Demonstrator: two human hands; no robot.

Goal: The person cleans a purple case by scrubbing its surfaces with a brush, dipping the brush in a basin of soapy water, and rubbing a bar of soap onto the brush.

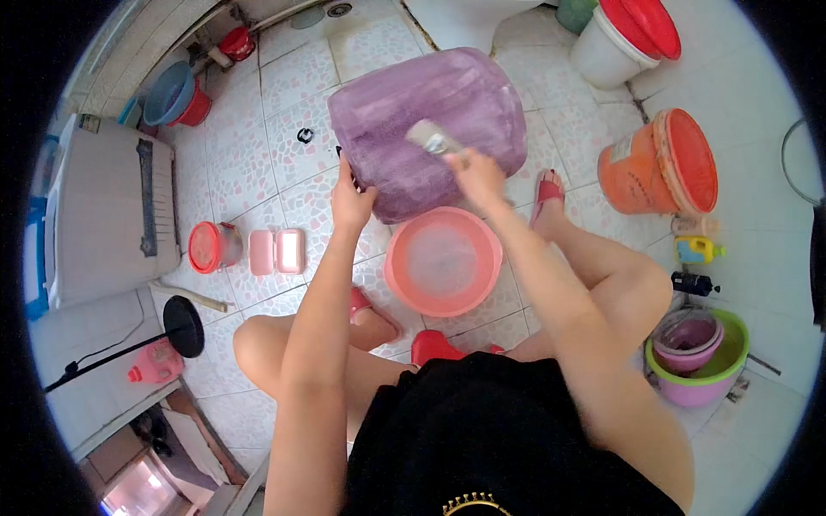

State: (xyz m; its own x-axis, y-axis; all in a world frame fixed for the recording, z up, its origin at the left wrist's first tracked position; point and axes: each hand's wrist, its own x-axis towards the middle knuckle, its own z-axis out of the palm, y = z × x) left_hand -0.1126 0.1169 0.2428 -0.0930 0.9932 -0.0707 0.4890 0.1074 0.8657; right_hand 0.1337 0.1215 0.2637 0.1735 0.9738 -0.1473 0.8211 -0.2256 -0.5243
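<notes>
A wet purple suitcase-like piece [430, 103] with rounded corners lies on the tiled floor ahead of me. My left hand [351, 199] grips its lower left edge, thumb on the surface and fingers at the side. In my right hand [478, 179] is a pale brush [433, 138], its head over the middle of the purple surface. Just below the piece, between my feet, stands a pink basin [443, 262] holding cloudy water.
An open pink soap box [276, 252] and a small red-lidded bucket [214, 247] sit at the left, near a washing machine [103, 206]. On the right are an orange bucket [658, 163], bottles [699, 250] and stacked basins [697, 357].
</notes>
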